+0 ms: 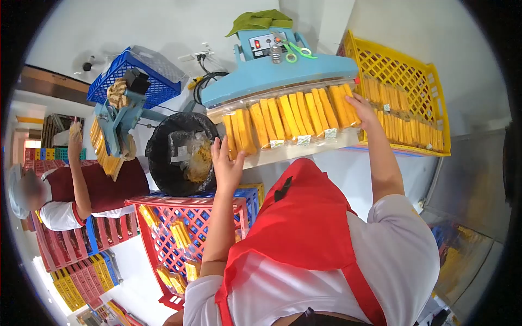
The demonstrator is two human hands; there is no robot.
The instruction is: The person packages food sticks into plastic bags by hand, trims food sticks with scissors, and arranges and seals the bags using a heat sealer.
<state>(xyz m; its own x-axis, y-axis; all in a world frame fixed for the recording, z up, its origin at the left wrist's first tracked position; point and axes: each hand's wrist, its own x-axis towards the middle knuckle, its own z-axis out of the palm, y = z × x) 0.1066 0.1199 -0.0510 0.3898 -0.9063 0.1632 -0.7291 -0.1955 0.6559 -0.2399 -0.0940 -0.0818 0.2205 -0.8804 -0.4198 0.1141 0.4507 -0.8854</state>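
Note:
A row of clear plastic packs of yellow sticks (296, 115) lies along the front of a blue bench sealing machine (283, 76), on its pale ledge (304, 152). Small white-and-green labels show on several packs. At the row's left end, my left hand (227, 165) has its fingers apart, touching the leftmost pack (239, 130). My right hand (365, 113) has its fingers bent around the edge of the rightmost pack (342, 103); its thumb is mostly hidden.
Green-handled scissors (298, 52) lie on the sealer. A yellow crate (435, 103) with more packs stands right. Left are a black-lined bin (157, 146), a red crate (190, 204) of packs, a blue crate (130, 81), a second sealer (117, 117) and another person (114, 185).

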